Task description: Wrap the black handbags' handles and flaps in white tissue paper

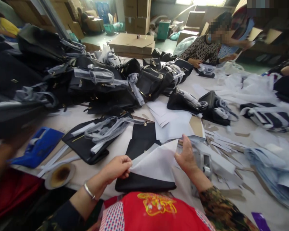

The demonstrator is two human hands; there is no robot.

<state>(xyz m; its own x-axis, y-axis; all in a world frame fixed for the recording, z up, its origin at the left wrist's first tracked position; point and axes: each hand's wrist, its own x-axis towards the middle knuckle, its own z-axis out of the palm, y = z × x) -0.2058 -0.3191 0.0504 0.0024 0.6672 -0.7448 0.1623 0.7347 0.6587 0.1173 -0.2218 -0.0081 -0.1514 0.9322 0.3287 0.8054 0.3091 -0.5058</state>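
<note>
A thin white sheet of paper [156,163] is stretched between my two hands above a black bag [145,184] lying flat in front of me. My left hand [118,166] pinches the sheet's left corner between closed fingers. At the other end, my right hand [188,155] grips the sheet's right edge, its thumb on the near side and its fingers partly behind the paper. Just beyond the bag, more white sheets [174,123] lie in a loose pile. To the left rests another black bag [86,146] with plastic-wrapped straps on top.
Black bags [106,99] are heaped across the far left. A blue tool [39,146] and a tape roll [60,175] lie left; a grey metal device [203,163] and paper scraps [221,141] lie right. A co-worker [202,48] handles a bag across the table. Another person's blurred arm [4,157] reaches in at left.
</note>
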